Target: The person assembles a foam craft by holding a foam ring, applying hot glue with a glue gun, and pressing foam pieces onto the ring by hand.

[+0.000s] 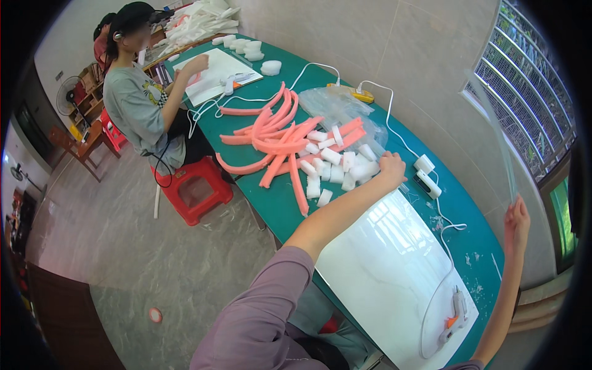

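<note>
My right hand (pixel 517 225) is raised at the right, near the wall, with its fingers closed round a long, thin translucent strip (pixel 505 145) that stands up from it, blurred toward its top. Over the far part of the table, my left hand (pixel 393 171) is closed beside the heap of white foam pieces (pixel 333 157). Something clear shows at its fingers, but I cannot make out what it is. Several curved pink foam strips (pixel 271 139) lie left of the heap, and a crumpled clear plastic bag (pixel 345 111) lies behind it.
A glossy white board (pixel 382 246) lies before me with a glue gun (pixel 455 314) and its cord on it. White plugs (pixel 425 174) and a yellow power strip (pixel 359 94) sit along the wall side of the green table (pixel 475 228). Another person (pixel 145 92) works at the far left by a red stool (pixel 194 188).
</note>
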Action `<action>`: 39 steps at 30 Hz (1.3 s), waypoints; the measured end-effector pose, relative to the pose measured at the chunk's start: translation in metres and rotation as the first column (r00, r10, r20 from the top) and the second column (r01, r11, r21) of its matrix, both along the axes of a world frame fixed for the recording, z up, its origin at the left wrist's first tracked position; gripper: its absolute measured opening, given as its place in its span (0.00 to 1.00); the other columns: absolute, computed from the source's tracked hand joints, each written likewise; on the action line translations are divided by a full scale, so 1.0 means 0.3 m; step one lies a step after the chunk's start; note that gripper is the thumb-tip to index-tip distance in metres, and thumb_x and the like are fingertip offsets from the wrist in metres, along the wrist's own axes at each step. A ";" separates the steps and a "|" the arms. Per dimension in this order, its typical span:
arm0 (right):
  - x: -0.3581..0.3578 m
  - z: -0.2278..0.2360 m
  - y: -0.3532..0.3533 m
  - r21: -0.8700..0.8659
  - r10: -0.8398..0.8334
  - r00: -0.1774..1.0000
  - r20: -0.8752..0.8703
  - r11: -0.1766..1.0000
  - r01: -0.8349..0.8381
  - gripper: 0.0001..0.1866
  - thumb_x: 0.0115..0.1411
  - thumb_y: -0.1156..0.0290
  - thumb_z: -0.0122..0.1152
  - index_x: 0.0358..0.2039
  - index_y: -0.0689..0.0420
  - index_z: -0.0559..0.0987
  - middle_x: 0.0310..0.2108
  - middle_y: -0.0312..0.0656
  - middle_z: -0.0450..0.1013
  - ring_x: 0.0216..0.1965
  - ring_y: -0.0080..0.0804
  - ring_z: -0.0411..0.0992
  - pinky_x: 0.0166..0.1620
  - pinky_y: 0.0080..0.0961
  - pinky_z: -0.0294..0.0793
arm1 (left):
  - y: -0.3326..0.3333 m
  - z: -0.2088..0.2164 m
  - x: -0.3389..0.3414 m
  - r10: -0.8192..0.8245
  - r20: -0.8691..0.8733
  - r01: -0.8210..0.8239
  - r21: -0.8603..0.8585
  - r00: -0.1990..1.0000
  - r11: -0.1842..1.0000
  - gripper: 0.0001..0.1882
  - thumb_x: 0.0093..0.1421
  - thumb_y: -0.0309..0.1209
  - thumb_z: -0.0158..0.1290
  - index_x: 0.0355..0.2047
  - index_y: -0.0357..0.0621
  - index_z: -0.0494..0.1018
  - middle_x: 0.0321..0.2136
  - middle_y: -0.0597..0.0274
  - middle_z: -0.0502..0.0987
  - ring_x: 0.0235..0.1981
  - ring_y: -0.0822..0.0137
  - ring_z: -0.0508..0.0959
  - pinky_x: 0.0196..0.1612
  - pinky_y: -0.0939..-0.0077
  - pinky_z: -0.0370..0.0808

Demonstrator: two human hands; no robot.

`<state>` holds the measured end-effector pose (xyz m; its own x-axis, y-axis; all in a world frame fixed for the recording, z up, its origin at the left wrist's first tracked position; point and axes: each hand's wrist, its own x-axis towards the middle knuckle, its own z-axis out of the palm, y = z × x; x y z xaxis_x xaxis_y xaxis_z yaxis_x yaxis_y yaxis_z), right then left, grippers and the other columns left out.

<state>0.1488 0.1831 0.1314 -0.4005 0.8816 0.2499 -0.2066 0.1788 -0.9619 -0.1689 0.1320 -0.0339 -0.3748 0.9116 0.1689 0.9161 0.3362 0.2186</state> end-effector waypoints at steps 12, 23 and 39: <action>0.180 -0.124 -0.412 -0.323 0.007 0.978 -0.206 0.943 -0.075 0.16 0.56 0.73 0.49 0.44 0.65 0.64 0.24 0.37 0.66 0.20 0.15 0.58 0.26 0.10 0.59 | 0.046 -0.078 -0.033 -0.029 0.203 -0.005 0.164 0.979 0.986 0.20 0.44 0.39 0.55 0.36 0.43 0.69 0.38 0.48 0.64 0.38 0.46 0.68 0.38 0.62 0.71; -0.199 -0.150 -0.472 -0.385 0.018 0.997 -0.076 0.922 -0.046 0.17 0.55 0.72 0.50 0.44 0.66 0.67 0.29 0.37 0.67 0.24 0.16 0.58 0.28 0.11 0.59 | -0.120 0.225 0.034 -0.638 0.543 -0.266 0.609 -0.547 0.747 0.33 0.53 0.60 0.33 0.43 0.43 0.64 0.45 0.48 0.64 0.44 0.54 0.68 0.45 0.63 0.66; -0.400 -0.348 -0.384 -0.378 0.495 0.766 0.409 0.856 -0.351 0.18 0.52 0.68 0.50 0.44 0.57 0.68 0.38 0.44 0.68 0.33 0.27 0.68 0.38 0.20 0.67 | -0.724 0.079 -0.953 -0.791 0.527 -0.726 0.405 -0.311 0.556 0.16 0.61 0.37 0.32 0.37 0.37 0.63 0.14 0.70 0.59 0.10 0.81 0.53 0.11 0.87 0.50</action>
<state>0.0289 0.0679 0.0271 -0.7511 0.5932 -0.2898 0.2959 -0.0898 -0.9510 -0.4549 -0.0851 -0.0101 -0.6488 0.7595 0.0458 -0.6629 -0.5938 0.4560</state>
